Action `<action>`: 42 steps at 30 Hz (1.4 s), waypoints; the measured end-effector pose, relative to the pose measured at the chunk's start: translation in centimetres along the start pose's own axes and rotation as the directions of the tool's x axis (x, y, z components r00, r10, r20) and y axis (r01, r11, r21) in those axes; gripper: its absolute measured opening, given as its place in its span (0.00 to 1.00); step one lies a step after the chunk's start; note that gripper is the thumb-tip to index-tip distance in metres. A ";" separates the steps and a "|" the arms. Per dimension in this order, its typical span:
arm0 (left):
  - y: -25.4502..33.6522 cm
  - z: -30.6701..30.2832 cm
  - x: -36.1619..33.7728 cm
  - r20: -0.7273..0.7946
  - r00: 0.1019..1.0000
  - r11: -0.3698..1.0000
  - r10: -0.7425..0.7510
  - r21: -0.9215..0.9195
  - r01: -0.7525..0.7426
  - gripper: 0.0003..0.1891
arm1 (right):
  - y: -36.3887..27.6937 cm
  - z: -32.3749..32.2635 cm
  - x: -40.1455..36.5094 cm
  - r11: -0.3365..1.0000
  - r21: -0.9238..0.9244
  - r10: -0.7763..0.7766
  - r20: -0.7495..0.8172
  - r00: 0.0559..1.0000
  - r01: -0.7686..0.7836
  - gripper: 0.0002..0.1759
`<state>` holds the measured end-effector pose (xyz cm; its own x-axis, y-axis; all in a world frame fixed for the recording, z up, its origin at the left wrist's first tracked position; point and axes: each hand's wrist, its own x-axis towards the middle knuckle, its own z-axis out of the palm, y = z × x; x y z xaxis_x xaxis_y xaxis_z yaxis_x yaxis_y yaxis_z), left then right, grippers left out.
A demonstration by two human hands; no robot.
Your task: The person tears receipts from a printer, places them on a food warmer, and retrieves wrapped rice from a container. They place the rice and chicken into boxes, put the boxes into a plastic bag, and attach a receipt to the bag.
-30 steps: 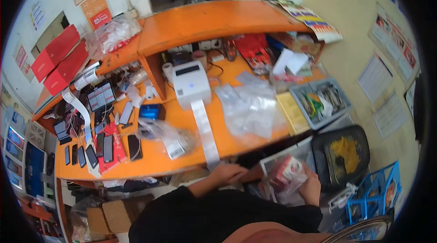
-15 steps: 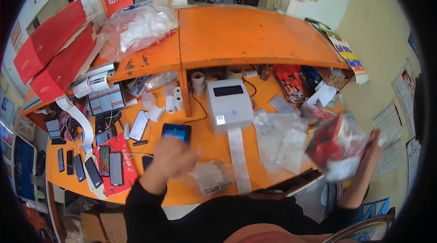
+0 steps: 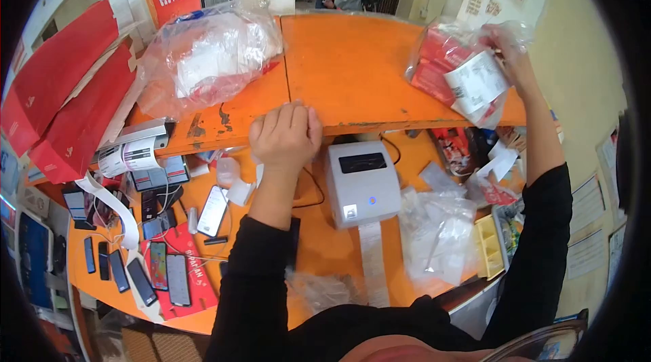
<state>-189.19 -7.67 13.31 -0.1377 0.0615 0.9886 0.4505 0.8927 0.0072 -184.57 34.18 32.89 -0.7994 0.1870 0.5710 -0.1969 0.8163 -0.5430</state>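
Only the head view here, so I'll place everything off the label printer (image 3: 361,182), the grey box in the middle of the lower desk.

Clutter first. A strip of labels (image 3: 374,260) hangs out of the printer's front toward the person. Just right of the printer there's a heap of empty clear bags (image 3: 437,233), and past that a yellow tray (image 3: 489,246). Left of the printer it's a row of phones (image 3: 166,270) lying flat on a red mat. Above the printer runs the orange upper counter (image 3: 366,70), which overhangs it. Up and to the left of the printer, on that counter, sits a big clear sack (image 3: 207,53) stuffed with white and red things, with red folders (image 3: 64,90) leaning further left.

The left hand (image 3: 285,135) sits on the counter's front lip, just up-left of the printer, fingers curled into a loose fist with nothing in it.

The right hand (image 3: 512,56) is up and right of the printer, closed around a wrapped parcel (image 3: 458,70) at its far end. The parcel is red inside crinkly clear plastic, with a white printed label facing the camera. It's over the counter top; whether it touches, I can't tell.
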 end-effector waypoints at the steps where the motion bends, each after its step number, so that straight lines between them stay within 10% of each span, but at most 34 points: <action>1: -0.1 0.1 0.0 -0.020 1.000 1.000 0.015 0.012 -0.015 0.07 | 0.7 0.0 -0.6 0.995 -0.070 -0.064 0.034 0.997 0.066 0.27; 2: -0.3 0.1 0.0 -0.015 0.999 0.999 0.033 0.017 -0.032 0.07 | 2.3 -0.3 -2.0 0.975 0.222 -0.036 0.045 0.998 0.025 0.31; 4: -0.2 0.0 0.1 -0.030 0.998 0.998 0.047 0.031 -0.046 0.08 | 5.0 -0.4 -4.8 0.963 0.172 -0.206 -0.024 0.978 0.207 0.42; 9: 0.1 0.0 0.1 -0.019 1.000 0.999 0.022 0.028 -0.021 0.07 | 16.8 0.9 -9.2 0.933 0.317 0.093 0.254 0.963 -0.173 0.63; 20: 0.3 0.6 -0.2 -0.040 0.999 0.998 -0.004 0.064 0.006 0.09 | 6.7 8.0 -7.3 0.985 0.096 0.137 0.098 0.986 -0.146 0.63; 23: 0.2 0.6 -0.3 -0.063 0.998 0.998 -0.006 0.055 0.009 0.08 | 2.6 10.1 -5.0 0.918 0.118 0.338 0.265 0.903 -0.379 0.62; 28: -0.2 0.9 -0.5 -0.101 0.995 1.000 0.020 0.018 -0.019 0.07 | 5.6 14.8 -2.0 0.987 -0.163 -0.021 -0.220 0.975 -0.015 0.61; 30: -0.1 0.6 0.0 -0.065 0.998 0.999 0.009 0.045 -0.006 0.07 | 6.2 14.9 -1.9 0.985 0.014 -0.165 -0.210 0.964 0.172 0.60; 37: -0.3 0.7 -0.3 -0.072 0.995 0.998 0.063 0.012 -0.062 0.05 | 10.2 14.0 -1.0 1.000 -0.025 -0.019 -0.031 0.999 0.018 0.54; 42: 0.0 -0.4 0.1 0.037 0.997 0.997 0.064 0.047 -0.066 0.05 | 6.7 15.0 -2.9 0.998 -0.069 -0.015 -0.337 0.941 -0.009 0.62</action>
<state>-188.85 -7.87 13.45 -0.1410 0.1351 0.9807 0.4162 0.9069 -0.0651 -192.09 30.95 18.40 -0.5586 0.3480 0.7529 -0.1503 0.8502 -0.5045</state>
